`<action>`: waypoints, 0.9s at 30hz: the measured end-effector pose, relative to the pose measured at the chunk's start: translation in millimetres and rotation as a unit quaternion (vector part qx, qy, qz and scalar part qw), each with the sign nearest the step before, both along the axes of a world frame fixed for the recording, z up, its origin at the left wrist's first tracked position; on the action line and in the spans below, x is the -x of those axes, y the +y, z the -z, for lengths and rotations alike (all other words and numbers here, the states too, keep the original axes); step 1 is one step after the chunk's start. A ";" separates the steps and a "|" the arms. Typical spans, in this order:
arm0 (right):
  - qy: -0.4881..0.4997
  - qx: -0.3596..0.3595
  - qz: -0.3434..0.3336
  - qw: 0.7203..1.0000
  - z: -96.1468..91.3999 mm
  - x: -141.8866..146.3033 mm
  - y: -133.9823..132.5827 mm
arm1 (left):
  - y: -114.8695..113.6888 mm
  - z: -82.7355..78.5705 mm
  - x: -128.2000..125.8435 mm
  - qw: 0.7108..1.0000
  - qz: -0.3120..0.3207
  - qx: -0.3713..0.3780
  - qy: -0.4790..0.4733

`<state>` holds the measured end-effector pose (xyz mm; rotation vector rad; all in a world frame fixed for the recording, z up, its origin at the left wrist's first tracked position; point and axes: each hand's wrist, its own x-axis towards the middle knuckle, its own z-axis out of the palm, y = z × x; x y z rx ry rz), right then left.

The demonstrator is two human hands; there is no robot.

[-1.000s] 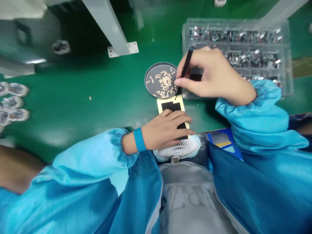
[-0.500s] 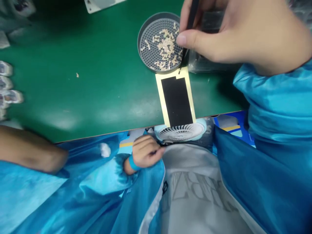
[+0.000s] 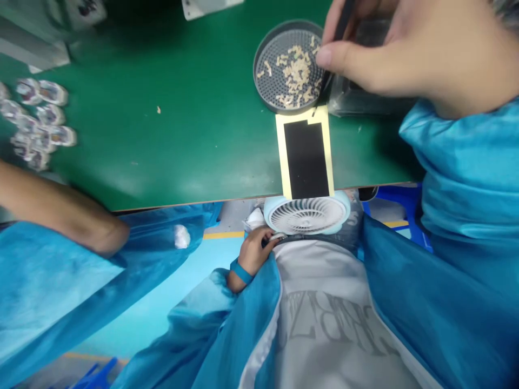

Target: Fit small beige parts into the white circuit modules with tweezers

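My right hand point(image 3: 405, 62) is closed on slim black tweezers point(image 3: 344, 22) at the right rim of a round grey tray point(image 3: 260, 67). Small pale pieces point(image 3: 298, 73) lie heaped in this perforated tray. The tweezers point down towards the top of a yellow-bordered black sheet point(image 3: 307, 162), and I cannot tell whether they grip anything. Low at my waist, my left hand point(image 3: 253, 253) has its fingers curled beside a light-blue and white fan point(image 3: 306, 215). A small whitish thing shows at those fingertips, too unclear to name.
The green table point(image 3: 194, 146) ends just above my lap. Several small whitish items point(image 3: 42, 127) sit in a cluster at the left. Another person's bare arm point(image 3: 81, 221) reaches in there. Clear plastic packaging point(image 3: 348, 100) lies under my right hand.
The view has swung left, so the table things sit further right in the picture. My left hand has turned, with its fingers near the fan's lower edge. My right hand still holds the tweezers by the tray.
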<state>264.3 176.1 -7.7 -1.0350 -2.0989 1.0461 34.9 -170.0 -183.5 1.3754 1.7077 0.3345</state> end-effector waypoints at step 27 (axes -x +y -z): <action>-0.033 -0.191 -0.083 0.978 12.6 4.6 14.7 | 318.5 -148.3 3.2 0.913 -0.062 -0.154 -0.373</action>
